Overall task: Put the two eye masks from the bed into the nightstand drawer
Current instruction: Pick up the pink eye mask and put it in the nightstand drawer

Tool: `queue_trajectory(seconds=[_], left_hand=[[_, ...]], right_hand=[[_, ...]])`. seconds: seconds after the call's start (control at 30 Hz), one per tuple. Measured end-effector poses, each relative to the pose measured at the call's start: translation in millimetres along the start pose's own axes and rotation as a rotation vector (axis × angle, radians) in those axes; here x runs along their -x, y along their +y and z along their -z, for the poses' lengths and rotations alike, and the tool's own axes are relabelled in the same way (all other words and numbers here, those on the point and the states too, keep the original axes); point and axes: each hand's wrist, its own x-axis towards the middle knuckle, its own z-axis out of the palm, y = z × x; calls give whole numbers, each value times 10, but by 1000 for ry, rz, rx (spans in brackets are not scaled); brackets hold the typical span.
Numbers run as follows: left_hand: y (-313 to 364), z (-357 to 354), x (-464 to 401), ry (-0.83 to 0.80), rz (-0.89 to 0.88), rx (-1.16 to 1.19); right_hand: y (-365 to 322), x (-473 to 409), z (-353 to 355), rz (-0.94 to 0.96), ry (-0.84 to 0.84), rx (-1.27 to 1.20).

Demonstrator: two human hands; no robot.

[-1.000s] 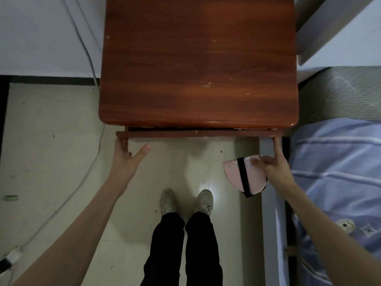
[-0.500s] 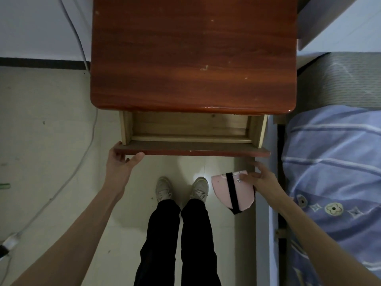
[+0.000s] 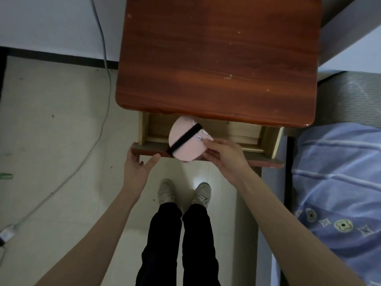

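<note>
One pink eye mask in view, black strap across it, pinched at its right edge by the right hand; fingers closed on it. Mask hangs over the open drawer, above the drawer's front edge, not yet released. Drawer stands pulled partway out from under the nightstand top. Left hand grips the drawer front at its left end, thumb below, fingers curled over. Whether a second mask is folded in with this one, or already in the drawer, cannot tell. Bed, right of the drawer, shows none. Judgement: drop-in is close; closing may follow.
</note>
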Motion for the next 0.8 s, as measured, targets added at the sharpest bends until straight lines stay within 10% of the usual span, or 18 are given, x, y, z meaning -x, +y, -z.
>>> queue_trajectory(seconds=[0.33,0.53,0.8], left_hand=[[-65,22,-55,-2,-26,-60],[5,94,-65,-27,-20,-216],[652,452,298,-279,-89,-818]], right_hand=[[55,-563,-634,-64,130,-44],[96,-546,-640,97,260,766],[226,509,-389,423,199,1155]])
